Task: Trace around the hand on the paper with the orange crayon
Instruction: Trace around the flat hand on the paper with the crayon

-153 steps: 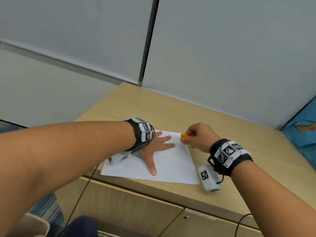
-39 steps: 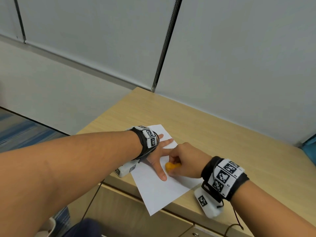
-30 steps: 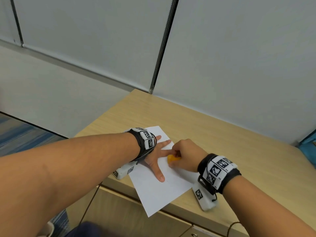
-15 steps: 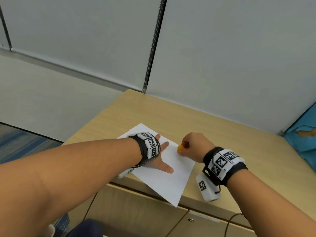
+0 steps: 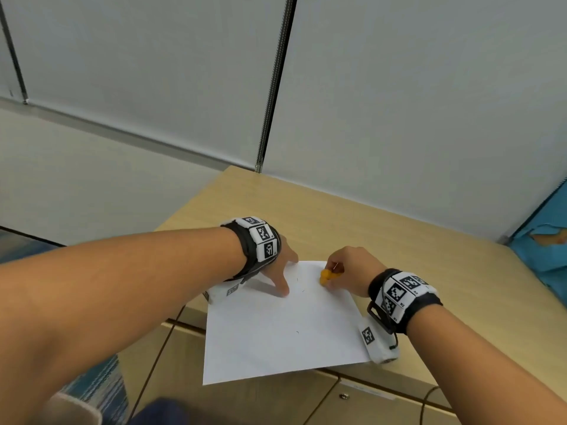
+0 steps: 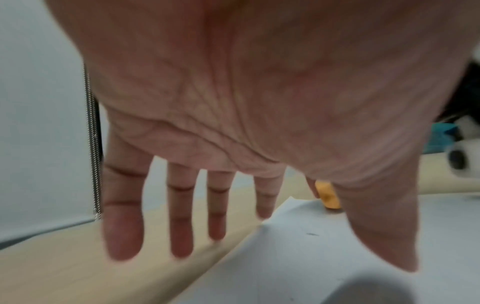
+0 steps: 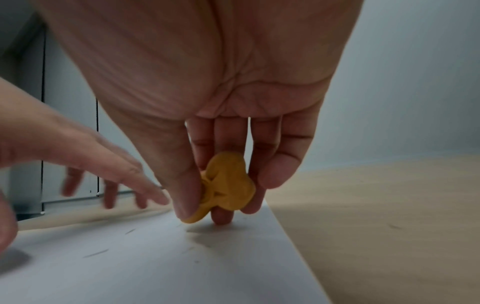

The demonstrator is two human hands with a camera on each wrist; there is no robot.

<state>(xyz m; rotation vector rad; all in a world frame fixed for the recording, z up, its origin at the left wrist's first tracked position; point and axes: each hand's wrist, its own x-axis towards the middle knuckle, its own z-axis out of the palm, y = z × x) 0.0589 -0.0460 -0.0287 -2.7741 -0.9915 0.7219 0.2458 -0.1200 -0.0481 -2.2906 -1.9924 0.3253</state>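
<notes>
White rectangular paper sheet [image 5: 285, 332] overhangs the near edge of the light wooden cabinet top [image 5: 352, 222]. Left hand [image 5: 277, 268], fingers straight and spread, holds nothing. Right hand [image 5: 348, 266] pinches the lumpy orange crayon [image 5: 325, 276] at the paper's far edge, right of the left hand.

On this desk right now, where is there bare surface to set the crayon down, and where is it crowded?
Bare desk runs between the paper's far edge and the wall, and rightward past the right hand toward the blue object. The paper's near half lies bare too. It is crowded at the paper's far edge, where the left hand and orange crayon sit.
</notes>
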